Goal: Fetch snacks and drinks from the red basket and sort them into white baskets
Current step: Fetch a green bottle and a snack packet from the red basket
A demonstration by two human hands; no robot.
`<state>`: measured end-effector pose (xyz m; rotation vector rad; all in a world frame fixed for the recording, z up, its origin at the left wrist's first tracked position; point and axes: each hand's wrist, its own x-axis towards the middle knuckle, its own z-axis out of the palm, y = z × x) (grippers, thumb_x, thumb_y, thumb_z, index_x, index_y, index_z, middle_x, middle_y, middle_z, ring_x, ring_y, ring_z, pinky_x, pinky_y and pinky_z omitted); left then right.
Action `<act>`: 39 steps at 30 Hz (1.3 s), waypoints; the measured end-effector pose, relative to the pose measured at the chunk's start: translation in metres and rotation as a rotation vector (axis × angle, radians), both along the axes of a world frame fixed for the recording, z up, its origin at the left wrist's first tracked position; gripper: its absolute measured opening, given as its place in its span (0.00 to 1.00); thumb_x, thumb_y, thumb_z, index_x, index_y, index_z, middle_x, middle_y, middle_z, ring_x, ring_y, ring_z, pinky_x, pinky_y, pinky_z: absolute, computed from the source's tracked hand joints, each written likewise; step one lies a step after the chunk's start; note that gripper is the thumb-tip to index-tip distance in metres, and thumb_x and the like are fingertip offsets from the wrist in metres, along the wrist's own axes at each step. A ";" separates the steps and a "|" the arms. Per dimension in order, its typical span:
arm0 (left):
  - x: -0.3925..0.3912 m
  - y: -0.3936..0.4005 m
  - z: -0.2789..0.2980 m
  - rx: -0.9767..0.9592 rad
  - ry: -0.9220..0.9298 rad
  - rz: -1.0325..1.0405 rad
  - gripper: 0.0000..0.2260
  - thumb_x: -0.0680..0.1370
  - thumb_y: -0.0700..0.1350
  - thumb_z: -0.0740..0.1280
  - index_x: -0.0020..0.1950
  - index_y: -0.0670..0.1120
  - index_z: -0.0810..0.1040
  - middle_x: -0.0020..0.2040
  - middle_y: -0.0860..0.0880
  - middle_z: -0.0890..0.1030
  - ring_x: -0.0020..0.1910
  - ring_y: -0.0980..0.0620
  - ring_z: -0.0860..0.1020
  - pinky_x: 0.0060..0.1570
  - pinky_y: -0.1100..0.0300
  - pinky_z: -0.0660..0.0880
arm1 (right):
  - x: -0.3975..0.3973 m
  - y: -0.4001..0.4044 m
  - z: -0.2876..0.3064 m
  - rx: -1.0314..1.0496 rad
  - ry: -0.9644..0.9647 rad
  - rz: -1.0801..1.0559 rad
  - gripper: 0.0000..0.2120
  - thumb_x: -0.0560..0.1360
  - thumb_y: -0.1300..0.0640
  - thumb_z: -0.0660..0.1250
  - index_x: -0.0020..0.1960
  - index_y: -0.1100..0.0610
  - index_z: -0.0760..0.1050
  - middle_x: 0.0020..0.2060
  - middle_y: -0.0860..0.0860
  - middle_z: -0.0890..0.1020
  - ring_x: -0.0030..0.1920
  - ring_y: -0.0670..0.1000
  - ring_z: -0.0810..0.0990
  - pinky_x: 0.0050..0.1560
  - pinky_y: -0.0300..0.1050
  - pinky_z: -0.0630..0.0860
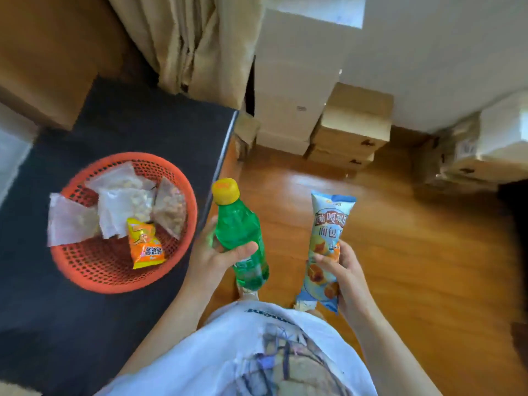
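Left hand: the left hand [213, 252] sits at centre frame, its fingers [238, 250] and thumb curled round the middle of a green translucent plastic drink bottle with a yellow screw cap [241, 232].
Bottle: held roughly upright, cap toward the top of the frame, its base pointing down at the floor; it hangs just past the right edge of the surface.
Right hand: the right hand [343, 270] is right of centre, fingers wrapped about the lower half of a long pale-blue snack packet printed with bread cubes [328, 224].
Packet: upright, sealed top end uppermost, near the bottle but apart from it (both are over the floor, not the surface).
Red basket: a round red perforated plastic basket [85, 270] stands at left of frame on a dark, black-covered surface [137, 130].
Basket contents: several clear plastic bags of pale snacks [123, 204] lie in its upper part, one draped over the left rim; a small orange and yellow snack sachet [144, 242] lies just below them.
Floor: glossy brown wooden floor [414, 267] fills the right of frame.
Background: brown cardboard boxes [354, 124] are stacked at upper centre, beside a beige curtain [194, 44].
Person: a white printed shirt [257, 352] shows at bottom centre.
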<state>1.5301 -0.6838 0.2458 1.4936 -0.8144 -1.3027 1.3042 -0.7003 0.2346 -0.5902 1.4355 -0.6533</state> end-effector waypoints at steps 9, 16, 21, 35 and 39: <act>-0.176 0.003 0.011 0.027 -0.041 -0.482 0.32 0.49 0.68 0.76 0.47 0.55 0.77 0.42 0.61 0.84 0.41 0.64 0.81 0.38 0.71 0.76 | -0.164 0.132 0.000 0.012 -0.045 -0.511 0.23 0.68 0.59 0.72 0.60 0.48 0.69 0.48 0.50 0.83 0.42 0.47 0.85 0.35 0.39 0.79; -0.356 0.066 0.010 0.143 0.082 -0.732 0.39 0.46 0.66 0.78 0.52 0.52 0.76 0.46 0.52 0.83 0.47 0.48 0.80 0.46 0.55 0.77 | -0.308 0.260 0.015 -0.038 -0.064 -0.898 0.28 0.62 0.49 0.72 0.60 0.52 0.71 0.48 0.52 0.83 0.43 0.50 0.84 0.40 0.43 0.80; -0.475 0.106 0.026 0.187 0.201 -0.977 0.36 0.53 0.67 0.75 0.56 0.51 0.78 0.52 0.48 0.84 0.53 0.46 0.81 0.50 0.50 0.79 | -0.376 0.329 0.021 -0.095 -0.025 -1.146 0.24 0.63 0.45 0.68 0.57 0.50 0.72 0.53 0.57 0.82 0.50 0.58 0.81 0.51 0.52 0.78; -0.759 0.215 0.019 0.387 0.283 -1.481 0.30 0.54 0.67 0.74 0.44 0.46 0.81 0.35 0.46 0.80 0.34 0.47 0.80 0.34 0.55 0.78 | -0.542 0.457 0.000 -0.072 0.196 -1.650 0.07 0.72 0.44 0.64 0.46 0.46 0.73 0.43 0.42 0.82 0.40 0.38 0.82 0.40 0.36 0.77; -0.857 0.259 0.023 0.359 0.232 -1.637 0.29 0.55 0.68 0.73 0.43 0.47 0.81 0.34 0.45 0.80 0.31 0.47 0.80 0.33 0.56 0.78 | -0.611 0.506 0.008 -0.015 0.276 -1.795 0.05 0.75 0.46 0.63 0.45 0.47 0.74 0.40 0.43 0.82 0.34 0.37 0.82 0.31 0.31 0.76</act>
